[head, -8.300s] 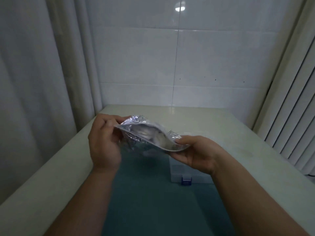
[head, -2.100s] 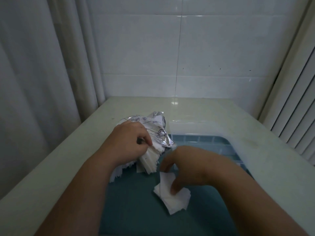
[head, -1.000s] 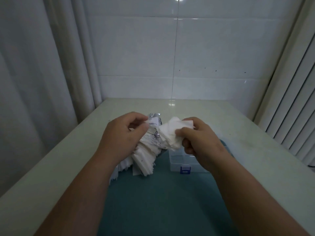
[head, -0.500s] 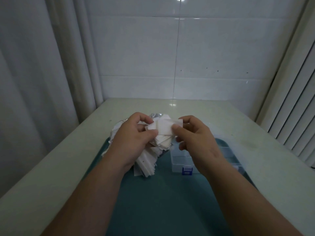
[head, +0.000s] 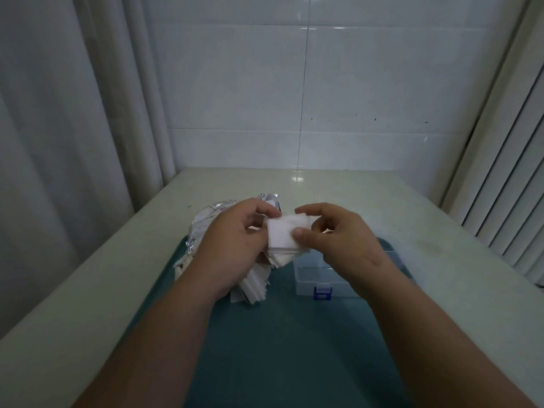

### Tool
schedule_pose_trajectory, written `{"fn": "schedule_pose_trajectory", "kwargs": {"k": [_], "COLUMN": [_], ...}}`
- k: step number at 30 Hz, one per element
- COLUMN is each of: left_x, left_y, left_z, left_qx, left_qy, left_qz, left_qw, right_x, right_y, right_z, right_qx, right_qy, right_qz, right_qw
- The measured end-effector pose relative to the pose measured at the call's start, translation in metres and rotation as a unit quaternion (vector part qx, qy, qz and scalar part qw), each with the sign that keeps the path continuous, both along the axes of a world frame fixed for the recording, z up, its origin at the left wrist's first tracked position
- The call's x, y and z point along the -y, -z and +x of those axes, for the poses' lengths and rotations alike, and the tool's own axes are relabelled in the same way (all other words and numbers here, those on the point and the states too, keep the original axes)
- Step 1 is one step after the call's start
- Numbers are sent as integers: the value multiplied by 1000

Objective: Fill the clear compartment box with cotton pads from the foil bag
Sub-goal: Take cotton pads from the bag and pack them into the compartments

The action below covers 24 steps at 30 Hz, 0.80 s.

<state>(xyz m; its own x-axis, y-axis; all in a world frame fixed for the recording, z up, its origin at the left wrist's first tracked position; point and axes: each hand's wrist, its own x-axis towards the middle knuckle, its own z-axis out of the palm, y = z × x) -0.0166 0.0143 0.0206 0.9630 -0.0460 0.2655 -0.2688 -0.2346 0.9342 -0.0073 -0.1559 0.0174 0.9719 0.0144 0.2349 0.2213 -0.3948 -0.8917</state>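
Both hands hold a stack of white square cotton pads (head: pixel 284 235) above the teal mat. My left hand (head: pixel 232 245) grips the stack's left side, and my right hand (head: pixel 338 240) pinches its right side between thumb and fingers. The crumpled foil bag (head: pixel 206 219) lies behind my left hand, partly hidden. More loose pads (head: pixel 254 287) lie on the mat under my left wrist. The clear compartment box (head: pixel 312 275), with a blue latch (head: pixel 323 293) at its front, sits below my right hand, which covers most of it.
A teal mat (head: pixel 279 343) covers the near middle of the pale table (head: pixel 441 260). A curtain (head: pixel 73 113) hangs at the left, a tiled wall stands behind, and vertical blinds (head: pixel 506 172) stand at the right.
The pad stack has been squared up between both hands and sits slightly lower and more to the right. My right thumb now lies on its top face.
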Motion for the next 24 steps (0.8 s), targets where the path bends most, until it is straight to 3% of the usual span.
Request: {"fn": "schedule_pose_trajectory", "kwargs": {"k": [3, 9, 12, 17, 24], "left_x": [0, 3, 5, 4, 4], "left_y": [3, -2, 1, 4, 5], "left_z": [3, 4, 4, 5, 6], "left_qx": [-10, -51, -41, -25, -28], "left_qy": [5, 55, 36, -13, -26], "left_qz": [-46, -250, -218, -150, -110], "left_qw": [999, 965, 974, 988, 993], "right_x": [0, 1, -1, -4, -4], "right_y": [1, -1, -4, -4, -3], "right_z": [-1, -2, -3, -5, -4], "right_qx": [-6, -59, -88, -78, -11], "right_qy": [-3, 1, -13, -18, 13], "right_qz": [-9, 144, 223, 120, 189], "right_qw": [1000, 988, 971, 990, 982]}}
